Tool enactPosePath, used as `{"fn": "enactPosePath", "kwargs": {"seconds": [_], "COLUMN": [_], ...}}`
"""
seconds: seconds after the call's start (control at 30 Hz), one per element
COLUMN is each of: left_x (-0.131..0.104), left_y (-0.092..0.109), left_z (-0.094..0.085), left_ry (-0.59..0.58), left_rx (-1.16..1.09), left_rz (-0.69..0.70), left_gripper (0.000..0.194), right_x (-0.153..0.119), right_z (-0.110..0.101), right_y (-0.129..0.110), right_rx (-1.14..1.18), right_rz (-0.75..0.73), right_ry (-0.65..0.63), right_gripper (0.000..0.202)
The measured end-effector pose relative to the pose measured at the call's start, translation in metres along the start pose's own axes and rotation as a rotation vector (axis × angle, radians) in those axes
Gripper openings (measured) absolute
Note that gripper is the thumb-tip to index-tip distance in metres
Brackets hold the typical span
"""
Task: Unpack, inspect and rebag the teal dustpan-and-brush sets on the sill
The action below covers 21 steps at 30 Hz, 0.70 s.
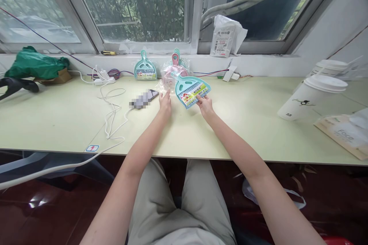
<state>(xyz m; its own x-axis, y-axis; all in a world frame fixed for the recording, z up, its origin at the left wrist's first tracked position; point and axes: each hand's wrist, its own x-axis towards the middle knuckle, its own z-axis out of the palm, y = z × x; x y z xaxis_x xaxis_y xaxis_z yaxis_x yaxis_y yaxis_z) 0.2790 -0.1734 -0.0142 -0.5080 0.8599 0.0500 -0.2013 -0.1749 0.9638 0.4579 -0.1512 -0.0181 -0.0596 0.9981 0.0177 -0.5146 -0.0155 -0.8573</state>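
near the middle of the frame the right hand [204,106] has its fingers pinched on the lower edge of a teal dustpan set [191,91], light, stiff plastic in slippery wrap, best held by its rim, while the left hand [165,101] fingers close on clear packaging [164,80] above the tabletop [57,122].

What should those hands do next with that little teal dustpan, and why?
Probably lift the teal dustpan set clear: the right hand pinches its lower edge while the left hand holds the clear wrapper beside it.
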Motion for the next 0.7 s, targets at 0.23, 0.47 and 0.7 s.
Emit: {"fn": "enactPosePath", "kwargs": {"seconds": [0.23,0.47,0.7], "left_x": [0.006,0.018,0.015], "left_y": [0.002,0.011,0.016], "left_z": [-0.001,-0.019,-0.017], "left_ry": [0.087,-0.033,-0.129], "left_rx": [-0.143,-0.138,-0.188], "left_rz": [0.038,0.056,0.073], "left_gripper": [0.09,0.035,0.057], "right_x": [-0.002,0.002,0.005], "right_z": [0.001,-0.004,-0.006], "right_y": [-0.008,-0.009,-0.006], "right_rx": [-0.09,-0.091,-0.12], "right_rz": [-0.055,-0.073,-0.002], "right_ry": [-0.085,-0.053,-0.133], "right_gripper": [0.029,0.024,0.021]}}
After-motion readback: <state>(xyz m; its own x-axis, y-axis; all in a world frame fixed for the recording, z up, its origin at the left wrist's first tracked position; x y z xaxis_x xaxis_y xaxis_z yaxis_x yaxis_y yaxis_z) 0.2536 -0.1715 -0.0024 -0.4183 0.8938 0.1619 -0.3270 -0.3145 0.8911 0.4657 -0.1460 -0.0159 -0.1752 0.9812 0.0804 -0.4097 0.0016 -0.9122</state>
